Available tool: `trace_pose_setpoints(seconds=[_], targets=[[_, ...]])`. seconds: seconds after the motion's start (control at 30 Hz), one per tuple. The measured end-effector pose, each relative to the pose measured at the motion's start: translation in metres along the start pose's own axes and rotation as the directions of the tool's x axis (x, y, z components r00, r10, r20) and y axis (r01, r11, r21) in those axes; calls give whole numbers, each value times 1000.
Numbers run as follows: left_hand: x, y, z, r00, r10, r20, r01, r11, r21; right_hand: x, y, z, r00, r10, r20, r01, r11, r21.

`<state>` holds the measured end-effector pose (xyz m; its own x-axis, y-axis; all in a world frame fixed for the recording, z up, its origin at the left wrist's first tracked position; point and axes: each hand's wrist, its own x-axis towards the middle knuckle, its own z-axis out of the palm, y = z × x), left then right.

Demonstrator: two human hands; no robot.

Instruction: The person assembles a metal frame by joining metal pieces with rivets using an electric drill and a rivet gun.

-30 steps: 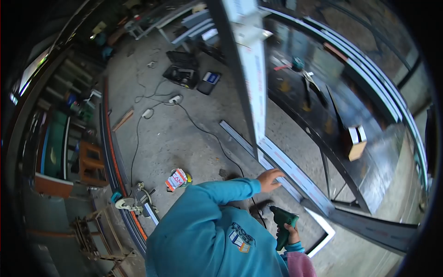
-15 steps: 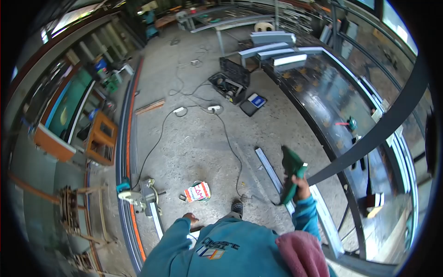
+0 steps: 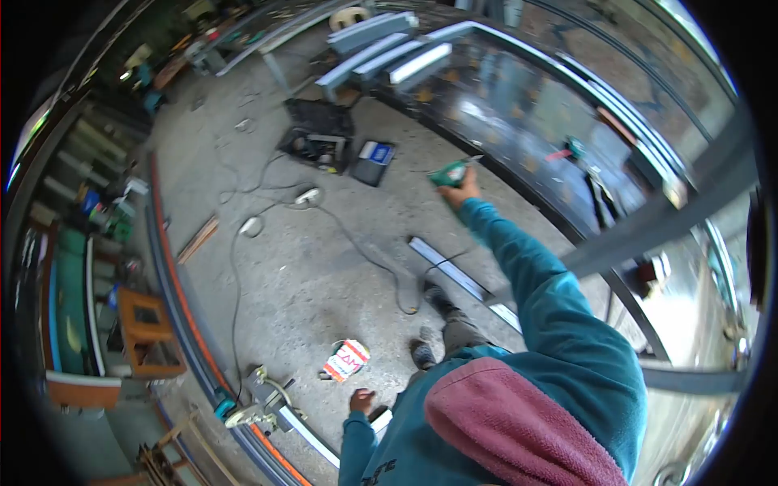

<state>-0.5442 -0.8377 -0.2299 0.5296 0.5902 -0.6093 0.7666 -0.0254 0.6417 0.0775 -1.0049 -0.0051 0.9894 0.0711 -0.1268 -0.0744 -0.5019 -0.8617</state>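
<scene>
green drill (image 3: 448,175) now swung way out front, near the dark table (image 3: 519,101), right hand (image 3: 461,193) fingers wrapped round it, left hand (image 3: 362,400) still low, can't tell its finger spread

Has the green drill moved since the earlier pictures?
Yes. The drill has moved toward the open black toolbox on the floor, and now shows closer to it.
</scene>
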Motion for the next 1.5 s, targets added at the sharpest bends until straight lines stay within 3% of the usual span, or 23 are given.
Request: trace_pose_setpoints(seconds=[0.07,0.13,0.2,0.27,0.33,0.47,0.67,0.73,0.8,0.87,0.93,0.97,1.0,1.07,1.1,1.13,1.17,1.2,1.23,1.27,1.3,1.37,1.5], targets=[[-4,24,12,1000,-8,25,6,995,96,72,21,2,998,-15,-58,9,995,-101],[4,22,22,996,-85,36,72,960,272,114,1,-9,981,149,-124,-172,965,-200],[-4,47,30,965,-263,-26,261,931,256,183,26,-9,965,96,-242,-157,957,-245],[1,87,25,885,-415,211,345,889,302,237,43,-17,946,99,-307,-175,957,-231],[4,103,36,945,-326,25,315,928,199,279,62,-26,937,130,-325,-185,972,-145],[24,165,36,953,-301,15,301,948,-104,325,78,-40,910,156,-384,-261,936,-238],[42,253,19,978,-203,-38,202,979,-22,376,106,-55,953,-4,-304,-123,909,-398],[46,258,15,983,-180,17,180,984,10,381,79,-54,897,153,-415,-366,784,-501],[49,263,10,982,-182,43,181,983,33,372,59,-41,871,146,-469,-422,712,-561],[60,266,3,982,-179,66,172,980,98,361,54,-14,808,-181,-560,-363,596,-716],[63,260,3,995,-95,26,93,992,83,317,38,17,815,-213,-540,-136,834,-534],[61,249,3,996,-91,-25,91,996,18,291,41,26,866,-306,-395,216,942,-257],[71,237,7,997,-40,59,38,999,33,211,32,57,819,-504,-273,284,770,-571],[71,229,3,983,145,109,-159,979,130,107,54,100,752,-642,-152,542,732,-413],[83,202,10,966,241,95,-252,960,119,68,54,113,902,-253,351,382,847,-371],[102,164,15,939,333,87,-341,935,100,17,83,130,812,-247,528,308,951,-28],[97,148,18,972,171,159,-125,957,-261,-54,79,114,848,-296,439,227,953,203],[93,126,20,974,2,225,129,815,-565,-102,94,96,727,-389,566,279,920,275],[128,65,11,878,98,468,-60,994,-96,-165,124,88,801,-298,519,173,945,276],[149,17,4,714,187,675,-454,857,243,-198,145,76,671,-335,662,275,941,197],[133,9,-23,842,-29,539,-294,813,503,-213,160,61,498,-350,793,424,897,130],[107,1,-61,885,-203,418,-131,754,644,-270,198,7,666,-165,727,152,985,84],[94,4,-56,881,-262,394,-82,736,672,-310,239,-101,924,-48,380,24,997,67]])
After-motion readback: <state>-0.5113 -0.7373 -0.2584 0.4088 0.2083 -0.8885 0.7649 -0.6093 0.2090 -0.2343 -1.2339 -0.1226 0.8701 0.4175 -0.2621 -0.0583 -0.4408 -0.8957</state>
